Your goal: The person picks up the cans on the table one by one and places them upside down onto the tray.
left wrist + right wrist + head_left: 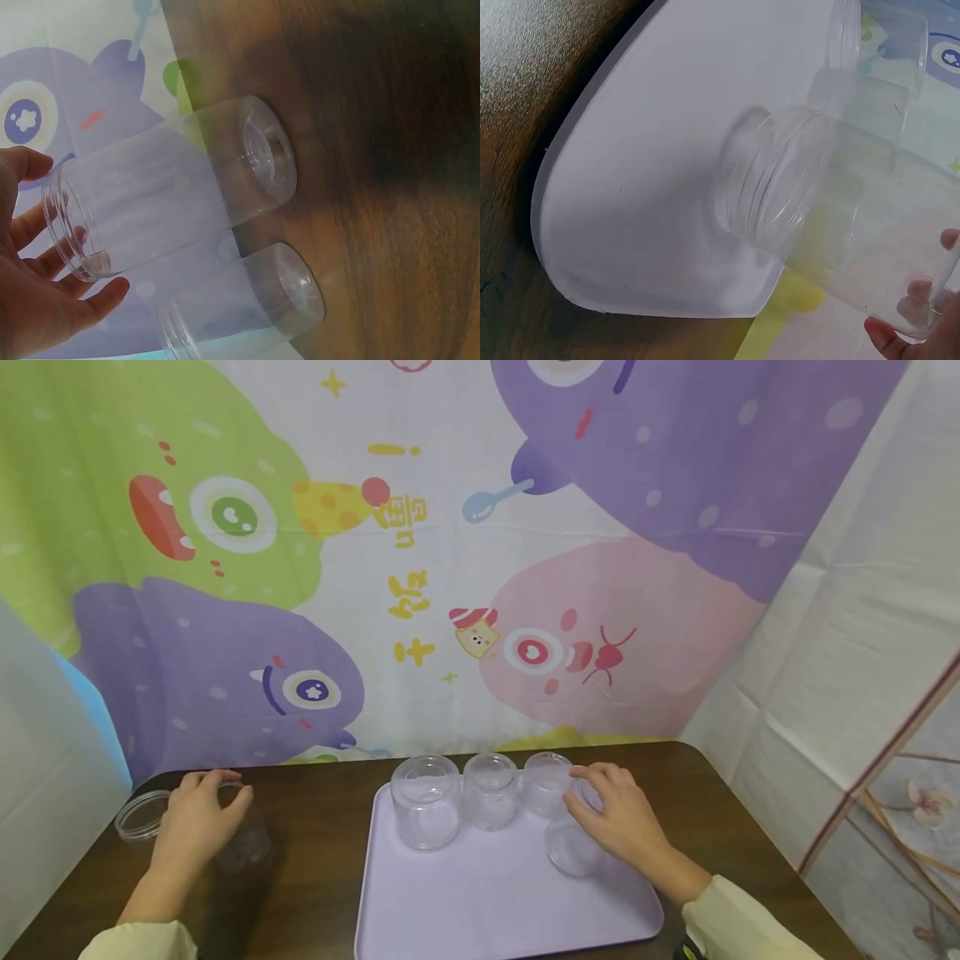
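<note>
One clear, cylindrical plastic-looking jar with a threaded mouth (870,217) in the grasp of the right hand (622,818), fingers at its base, mouth downward over the right part of a pale lilac rectangular tray (480,897). Cannot tell whether its rim touches.

A second clear threaded jar (165,187) stands mouth up on the dark wood-grain counter (307,852), left of the tray; the left hand (197,818) curls thumb and fingers about its rim. Just beyond, to the left, another clear open-topped jar (247,300), untouched.

Along the tray's far edge, three clear jars in a row: the wide left one (426,810), the middle one (491,795), the right one (543,787). The right-hand jar stands partly across the right one.

Behind, a white cloth with cartoon monsters (450,427); pale yellow sleeves (142,941) at the near edge.

Left wrist view alone gives the threads and whole height of the jar at the left hand; head view has its mouth largely behind the hand. Right wrist view alone shows the threads of the right-hand jar, low over the tray.

Hard to make out: overlapping clear walls in right wrist view; the right hand is cut off there, as is the leftmost jar in left wrist view.
</note>
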Demonstrator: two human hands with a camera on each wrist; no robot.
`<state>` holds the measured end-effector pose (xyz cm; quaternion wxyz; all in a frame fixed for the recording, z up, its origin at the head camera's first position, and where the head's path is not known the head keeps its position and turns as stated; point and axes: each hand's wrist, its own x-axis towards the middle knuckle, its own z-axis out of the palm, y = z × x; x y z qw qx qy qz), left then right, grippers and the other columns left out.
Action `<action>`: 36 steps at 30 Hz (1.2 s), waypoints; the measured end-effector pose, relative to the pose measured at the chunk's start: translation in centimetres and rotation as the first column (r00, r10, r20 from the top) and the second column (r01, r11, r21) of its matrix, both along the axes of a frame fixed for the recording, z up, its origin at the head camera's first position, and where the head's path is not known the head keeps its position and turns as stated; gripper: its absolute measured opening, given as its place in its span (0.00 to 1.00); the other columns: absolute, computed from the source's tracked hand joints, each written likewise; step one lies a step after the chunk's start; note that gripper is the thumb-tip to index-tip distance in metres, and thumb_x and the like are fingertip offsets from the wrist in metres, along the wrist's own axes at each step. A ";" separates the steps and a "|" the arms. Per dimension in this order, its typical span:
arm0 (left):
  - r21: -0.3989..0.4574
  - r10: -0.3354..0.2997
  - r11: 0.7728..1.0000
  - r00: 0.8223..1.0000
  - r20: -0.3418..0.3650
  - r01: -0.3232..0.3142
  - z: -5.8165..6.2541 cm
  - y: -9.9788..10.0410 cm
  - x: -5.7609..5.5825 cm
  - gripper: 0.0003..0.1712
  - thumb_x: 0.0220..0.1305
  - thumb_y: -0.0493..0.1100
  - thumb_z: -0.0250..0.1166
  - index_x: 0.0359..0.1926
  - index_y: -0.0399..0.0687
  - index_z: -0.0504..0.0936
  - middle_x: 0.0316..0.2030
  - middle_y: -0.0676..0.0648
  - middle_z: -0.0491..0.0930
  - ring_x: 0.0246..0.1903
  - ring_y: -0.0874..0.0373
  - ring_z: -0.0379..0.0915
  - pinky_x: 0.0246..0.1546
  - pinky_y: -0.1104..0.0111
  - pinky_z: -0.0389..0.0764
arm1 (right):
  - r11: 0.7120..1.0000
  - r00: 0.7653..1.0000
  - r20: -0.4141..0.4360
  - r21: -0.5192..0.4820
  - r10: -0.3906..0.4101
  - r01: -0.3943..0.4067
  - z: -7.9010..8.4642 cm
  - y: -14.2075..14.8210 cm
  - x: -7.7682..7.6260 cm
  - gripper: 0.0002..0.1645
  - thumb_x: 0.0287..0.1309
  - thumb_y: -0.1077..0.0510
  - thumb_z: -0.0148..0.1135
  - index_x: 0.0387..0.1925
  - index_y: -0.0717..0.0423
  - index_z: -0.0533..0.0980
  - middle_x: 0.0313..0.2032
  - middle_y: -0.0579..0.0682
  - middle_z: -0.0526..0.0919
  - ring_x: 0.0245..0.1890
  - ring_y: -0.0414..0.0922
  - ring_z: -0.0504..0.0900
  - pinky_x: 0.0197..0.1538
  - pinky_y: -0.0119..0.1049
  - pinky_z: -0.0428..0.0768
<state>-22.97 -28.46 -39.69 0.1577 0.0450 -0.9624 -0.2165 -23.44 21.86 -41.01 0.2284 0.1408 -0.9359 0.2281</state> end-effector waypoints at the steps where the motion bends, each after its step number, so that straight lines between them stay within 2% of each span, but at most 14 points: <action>1: -0.001 -0.001 1.000 1.000 0.001 0.001 0.0 0.0 0.0 0.23 0.65 0.50 0.53 0.50 0.34 0.73 0.53 0.23 0.63 0.50 0.25 0.59 0.42 0.36 0.65 | 1.000 1.000 -0.008 0.008 0.000 0.000 0.0 0.0 0.0 0.20 0.53 0.47 0.63 0.47 0.51 0.79 0.46 0.54 0.78 0.49 0.54 0.75 0.48 0.52 0.75; 20: -0.018 -0.006 1.000 0.999 0.044 0.007 -0.1 -0.3 -0.5 0.27 0.66 0.51 0.52 0.54 0.32 0.70 0.53 0.22 0.61 0.50 0.24 0.58 0.43 0.37 0.66 | 0.997 0.997 -0.068 0.074 0.033 -0.028 -0.5 0.2 -0.6 0.18 0.50 0.47 0.65 0.43 0.50 0.79 0.44 0.53 0.79 0.45 0.53 0.77 0.43 0.53 0.76; 36: -0.014 -0.012 1.000 0.998 0.069 0.013 -0.2 -0.4 -0.7 0.28 0.66 0.52 0.51 0.54 0.31 0.70 0.54 0.21 0.60 0.51 0.24 0.57 0.44 0.36 0.65 | 0.991 0.999 -0.031 0.135 0.031 -0.027 -0.6 -0.4 -0.5 0.17 0.52 0.46 0.63 0.43 0.45 0.80 0.49 0.57 0.78 0.50 0.56 0.75 0.43 0.56 0.75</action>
